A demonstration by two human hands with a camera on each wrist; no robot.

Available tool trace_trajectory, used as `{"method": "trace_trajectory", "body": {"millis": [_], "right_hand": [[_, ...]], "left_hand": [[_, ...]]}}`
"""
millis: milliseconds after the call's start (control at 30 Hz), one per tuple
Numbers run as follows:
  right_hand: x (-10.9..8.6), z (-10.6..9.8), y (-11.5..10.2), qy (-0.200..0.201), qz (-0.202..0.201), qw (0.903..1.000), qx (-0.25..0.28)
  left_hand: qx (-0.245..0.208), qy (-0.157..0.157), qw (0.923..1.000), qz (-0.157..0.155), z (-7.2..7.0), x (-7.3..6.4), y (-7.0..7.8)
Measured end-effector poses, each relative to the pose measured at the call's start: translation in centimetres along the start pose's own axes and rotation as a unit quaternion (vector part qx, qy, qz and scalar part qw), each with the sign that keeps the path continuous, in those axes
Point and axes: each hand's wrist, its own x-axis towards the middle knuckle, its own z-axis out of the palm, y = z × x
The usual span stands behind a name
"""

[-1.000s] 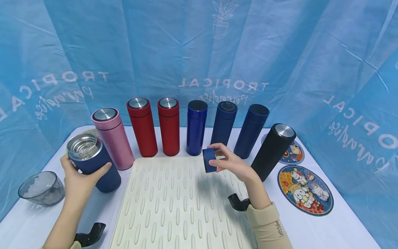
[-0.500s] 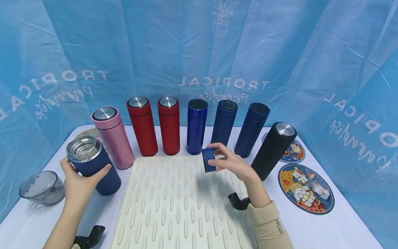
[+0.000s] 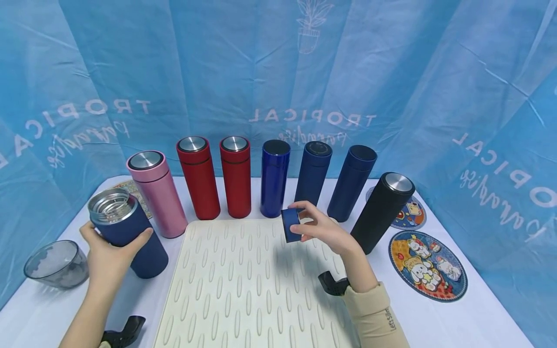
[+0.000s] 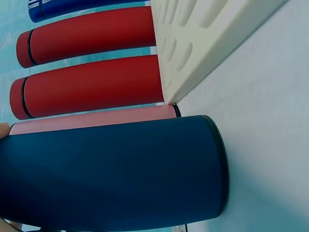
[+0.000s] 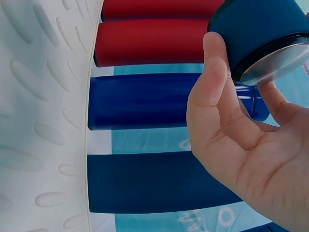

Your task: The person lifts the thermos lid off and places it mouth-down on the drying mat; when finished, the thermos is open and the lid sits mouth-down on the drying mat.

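Note:
My left hand [image 3: 110,256] grips a navy thermos flask [image 3: 145,246] at the left, thumb on its near side and other fingers mostly hidden behind it. The flask's steel mouth [image 3: 112,205] is uncovered and leans to the left. In the left wrist view its dark base is low by the white cloth. Over the back of the pale ribbed mat, my right hand [image 3: 324,229] holds a navy flask lid [image 3: 290,225] on its side between thumb and fingers. The right wrist view shows the silvery round end of that lid [image 5: 275,63].
Behind the mat [image 3: 243,290] stands a row of flasks: pink [image 3: 163,203], two red [image 3: 202,186], several blue ones and a black one [image 3: 380,212]. A smoky glass bowl [image 3: 58,263] sits left of my left hand. Round cartoon coasters [image 3: 428,266] lie at the right.
The navy flask in my left hand has come slightly down and left, its base nearer to me. My right hand and the lid have barely moved.

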Motion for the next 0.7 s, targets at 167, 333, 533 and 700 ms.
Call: {"method": "trace_trajectory", "body": {"millis": [167, 333, 533, 700], "right_hand": [[0.1, 0.1, 0.1, -0.002, -0.003, 1.0, 0.002], [0.1, 0.4, 0.0, -0.001, -0.008, 0.9999, -0.007], [-0.1, 0.7, -0.2, 0.009, -0.011, 0.9996, -0.025], [0.7, 1.4, -0.7, 0.027, -0.012, 0.9975, -0.064]], "left_hand": [[0.016, 0.004, 0.9999, -0.001, 0.0, -0.3, 0.1], [0.039, -0.004, 0.9992, -0.003, -0.1, -0.4, 0.1], [0.06, -0.013, 0.9981, -0.006, -0.2, -0.3, -0.1], [0.068, -0.015, 0.9976, -0.007, -0.2, -0.1, -0.1]]}}
